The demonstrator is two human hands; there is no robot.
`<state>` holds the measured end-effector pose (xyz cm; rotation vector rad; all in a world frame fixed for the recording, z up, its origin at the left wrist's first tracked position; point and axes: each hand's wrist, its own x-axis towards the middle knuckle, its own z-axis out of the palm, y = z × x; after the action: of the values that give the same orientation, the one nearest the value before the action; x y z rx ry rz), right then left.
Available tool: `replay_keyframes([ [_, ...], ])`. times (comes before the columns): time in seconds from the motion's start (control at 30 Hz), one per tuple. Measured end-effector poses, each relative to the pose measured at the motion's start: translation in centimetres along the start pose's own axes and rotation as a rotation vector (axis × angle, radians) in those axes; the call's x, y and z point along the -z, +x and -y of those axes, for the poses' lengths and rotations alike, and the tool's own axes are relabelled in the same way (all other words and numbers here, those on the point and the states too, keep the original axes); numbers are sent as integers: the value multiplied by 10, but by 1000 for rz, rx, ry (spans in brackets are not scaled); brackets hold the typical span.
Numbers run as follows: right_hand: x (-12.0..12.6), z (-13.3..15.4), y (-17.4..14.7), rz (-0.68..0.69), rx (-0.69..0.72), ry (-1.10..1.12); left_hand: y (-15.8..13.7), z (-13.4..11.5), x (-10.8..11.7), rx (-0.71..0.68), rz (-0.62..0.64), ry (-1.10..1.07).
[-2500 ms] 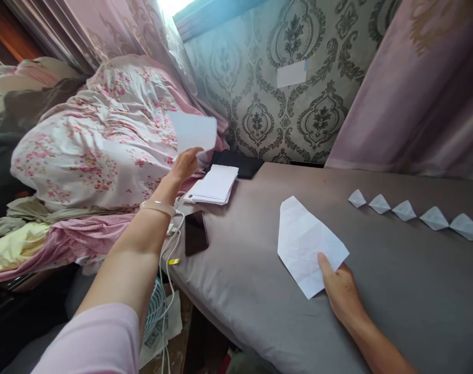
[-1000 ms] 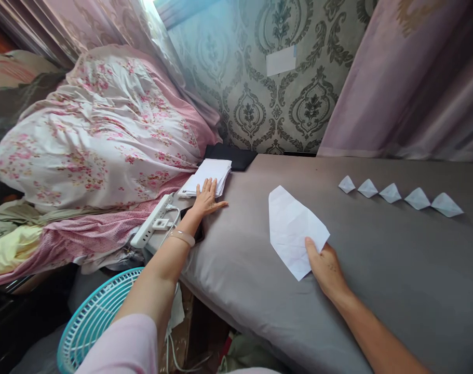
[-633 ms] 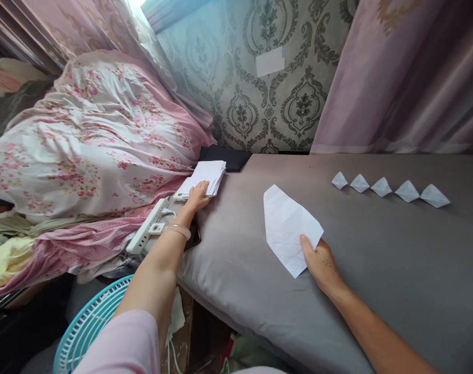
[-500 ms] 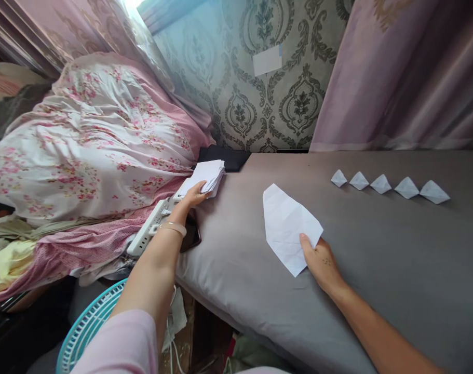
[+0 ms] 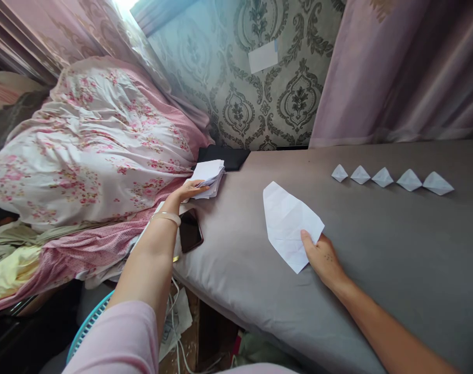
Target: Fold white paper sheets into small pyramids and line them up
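Note:
My right hand (image 5: 322,254) holds a folded white sheet of paper (image 5: 291,223) by its right corner, thumb on top. The sheet has crease lines and pointed corners and is held just over the grey bed cover. My left hand (image 5: 191,190) reaches to a stack of white paper (image 5: 208,171) at the far left of the bed. Its thumb lies by the upper sheets and its fingers run along the near side, gripping part of the stack. The stack's edges are uneven. Several small folded paper pieces (image 5: 383,177) stand in a row at the right.
A dark phone (image 5: 190,230) lies beside my left forearm. Behind the stack is a flat black item (image 5: 230,158). Floral bedding (image 5: 104,135) is heaped at the left. A blue plastic basket (image 5: 89,317) and white cables (image 5: 176,322) are below the bed's edge (image 5: 220,306).
My left hand has shifted slightly left along the stack, and more of its near edge shows. My left forearm has moved left, uncovering more of the phone. My right hand keeps its hold.

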<state>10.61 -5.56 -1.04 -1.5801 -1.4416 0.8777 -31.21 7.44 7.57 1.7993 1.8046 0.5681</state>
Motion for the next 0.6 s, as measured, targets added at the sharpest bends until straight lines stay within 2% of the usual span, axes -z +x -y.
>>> replay_keyframes([
  [0.07,0,-1,0,-2,1,-4,2,3,2,-21,51,24],
  [0.3,0,-1,1,28,6,-8,6,4,9,31,-43,51],
  [0.6,1,0,1,32,3,-24,9,-2,9,-2,-35,49],
])
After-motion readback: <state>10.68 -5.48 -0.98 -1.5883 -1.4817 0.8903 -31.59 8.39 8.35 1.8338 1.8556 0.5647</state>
